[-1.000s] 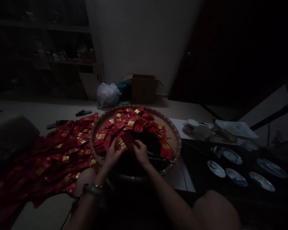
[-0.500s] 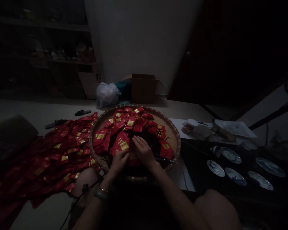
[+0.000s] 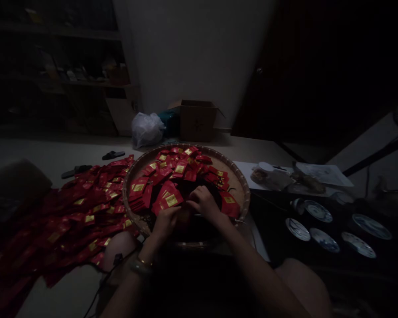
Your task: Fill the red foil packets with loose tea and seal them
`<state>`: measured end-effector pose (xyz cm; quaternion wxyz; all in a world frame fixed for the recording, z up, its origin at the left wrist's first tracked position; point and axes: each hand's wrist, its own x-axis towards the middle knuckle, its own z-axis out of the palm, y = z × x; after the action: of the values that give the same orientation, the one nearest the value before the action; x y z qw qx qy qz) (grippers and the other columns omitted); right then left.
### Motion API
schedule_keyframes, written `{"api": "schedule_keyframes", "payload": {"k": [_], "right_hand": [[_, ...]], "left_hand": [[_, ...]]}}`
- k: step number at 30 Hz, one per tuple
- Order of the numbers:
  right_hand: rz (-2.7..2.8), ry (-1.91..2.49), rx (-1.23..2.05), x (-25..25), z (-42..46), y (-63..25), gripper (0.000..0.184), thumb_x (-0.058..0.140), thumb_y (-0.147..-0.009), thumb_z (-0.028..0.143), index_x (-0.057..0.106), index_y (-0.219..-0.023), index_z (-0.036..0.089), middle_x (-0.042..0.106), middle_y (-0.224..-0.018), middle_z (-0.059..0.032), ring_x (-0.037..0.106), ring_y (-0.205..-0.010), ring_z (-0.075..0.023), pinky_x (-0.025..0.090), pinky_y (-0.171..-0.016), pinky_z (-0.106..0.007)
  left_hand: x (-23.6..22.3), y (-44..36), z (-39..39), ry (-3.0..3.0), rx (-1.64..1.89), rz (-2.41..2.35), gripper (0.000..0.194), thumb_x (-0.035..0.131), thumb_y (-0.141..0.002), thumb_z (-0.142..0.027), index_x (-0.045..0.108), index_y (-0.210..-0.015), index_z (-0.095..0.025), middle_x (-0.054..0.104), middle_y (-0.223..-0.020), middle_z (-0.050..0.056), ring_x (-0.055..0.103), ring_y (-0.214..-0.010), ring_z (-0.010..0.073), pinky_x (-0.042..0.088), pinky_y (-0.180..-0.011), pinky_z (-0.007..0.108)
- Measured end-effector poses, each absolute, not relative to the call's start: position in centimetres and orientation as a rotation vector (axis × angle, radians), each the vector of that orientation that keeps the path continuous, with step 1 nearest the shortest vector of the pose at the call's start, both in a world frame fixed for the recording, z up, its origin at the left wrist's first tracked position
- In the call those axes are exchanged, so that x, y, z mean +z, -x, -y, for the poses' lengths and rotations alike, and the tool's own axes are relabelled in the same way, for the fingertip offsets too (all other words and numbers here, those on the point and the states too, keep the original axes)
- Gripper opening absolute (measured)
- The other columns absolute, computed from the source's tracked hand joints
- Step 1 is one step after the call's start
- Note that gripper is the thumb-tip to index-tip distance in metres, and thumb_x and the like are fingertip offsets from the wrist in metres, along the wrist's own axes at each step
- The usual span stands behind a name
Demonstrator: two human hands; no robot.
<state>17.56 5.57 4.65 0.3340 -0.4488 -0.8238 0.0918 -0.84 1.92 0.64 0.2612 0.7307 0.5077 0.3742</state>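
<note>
A round woven bamboo tray point(image 3: 246, 187) holds many small red packets point(image 3: 180, 170) with gold labels, heaped toward its far side, and a dark patch in the middle. Over its near part, my left hand point(image 3: 166, 223) is closed, thumb and fingers pinched on a red packet point(image 3: 185, 217) that shows dimly between my hands. My right hand point(image 3: 204, 204) is bent over the dark patch, fingers curled down close to the left fingertips. Whatever those fingers pinch is lost in shadow.
A large pile of red packets point(image 3: 96, 207) spreads over the floor at left, near dark slippers point(image 3: 113, 155). Behind the tray are a white plastic bag point(image 3: 147, 130) and a cardboard box point(image 3: 197, 123). At right, patterned dishes point(image 3: 325, 240) and a lidded jar point(image 3: 263, 172) stand on a low surface.
My right hand has gone from outstretched fingers to curled ones, lifting slightly to the right. My left hand stays almost in place, its thumb side a little rotated.
</note>
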Motion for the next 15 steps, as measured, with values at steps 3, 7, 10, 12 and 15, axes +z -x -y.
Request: {"api": "schedule_keyframes", "payload": {"k": [3,7,10,12,15], "right_hand": [[2.116,1.154,0.182,4.3,-5.3,-17.8,0.023,0.069,-0.078,0.024,0.064,-0.098,0.015,0.060,-0.093,-0.0095,0.052,-0.091,-0.0227,0.047,-0.079,-0.036],[2.110,1.106,0.077,3.2,-4.5,-17.6,0.029,0.057,-0.086,0.023,0.061,-0.114,0.018,0.062,-0.101,-0.0106,0.051,-0.095,-0.0237,0.046,-0.084,-0.038],[2.081,1.064,0.030,2.7,-3.9,-17.4,0.030,0.050,-0.090,0.021,0.060,-0.118,0.018,0.062,-0.108,-0.0115,0.050,-0.099,-0.0233,0.045,-0.088,-0.038],[2.053,1.078,0.022,2.6,-3.7,-17.3,0.027,0.048,-0.091,0.020,0.063,-0.113,0.019,0.062,-0.107,-0.0113,0.050,-0.099,-0.0229,0.044,-0.087,-0.037],[2.051,1.167,0.040,3.1,-3.9,-17.3,0.017,0.053,-0.088,0.023,0.068,-0.096,0.019,0.061,-0.095,-0.0102,0.051,-0.091,-0.0225,0.045,-0.080,-0.036]], "left_hand": [[0.6,0.8,-1.9,-1.962,1.057,-1.378,0.028,0.051,-0.079,-0.013,0.072,-0.097,-0.016,0.075,-0.090,0.008,0.070,-0.081,0.0215,0.055,-0.074,0.030],[0.9,0.7,-1.7,-1.902,1.093,-1.356,0.025,0.053,-0.081,-0.021,0.073,-0.095,-0.017,0.076,-0.088,0.006,0.070,-0.078,0.0212,0.055,-0.071,0.029],[1.1,0.7,-1.6,-1.854,1.117,-1.354,0.024,0.055,-0.080,-0.026,0.073,-0.092,-0.016,0.076,-0.087,0.006,0.070,-0.076,0.0211,0.055,-0.069,0.029],[1.1,0.7,-1.6,-1.846,1.111,-1.353,0.024,0.054,-0.081,-0.027,0.073,-0.091,-0.017,0.076,-0.086,0.006,0.070,-0.076,0.0209,0.055,-0.068,0.028],[1.0,0.9,-1.6,-1.878,1.079,-1.355,0.025,0.053,-0.080,-0.023,0.073,-0.093,-0.018,0.076,-0.087,0.005,0.070,-0.078,0.0204,0.055,-0.070,0.028]]}}
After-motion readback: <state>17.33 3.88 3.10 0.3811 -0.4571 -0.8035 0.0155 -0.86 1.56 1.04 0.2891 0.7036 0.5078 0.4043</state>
